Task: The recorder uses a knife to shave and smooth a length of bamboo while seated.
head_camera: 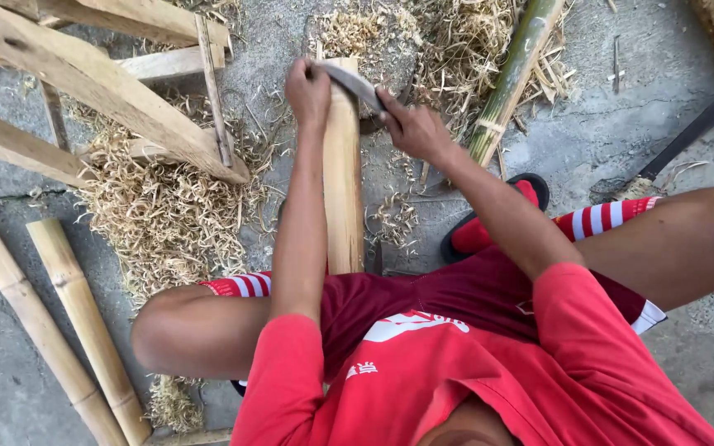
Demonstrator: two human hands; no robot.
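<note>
A pale split bamboo piece (343, 173) stands up between my knees, its far end resting toward a pile of shavings. A grey metal blade (352, 81) lies across its top end. My left hand (308, 92) grips the blade's left end at the top of the bamboo. My right hand (411, 125) grips the blade's right end, just right of the bamboo. Both arms reach forward over red shorts.
Curly bamboo shavings (167, 215) cover the concrete floor on the left and at the top. A wooden frame (92, 83) stands at upper left. Two pale bamboo poles (68, 314) lie at lower left, a green bamboo pole (512, 78) at upper right, and a dark tool (696, 128) at right.
</note>
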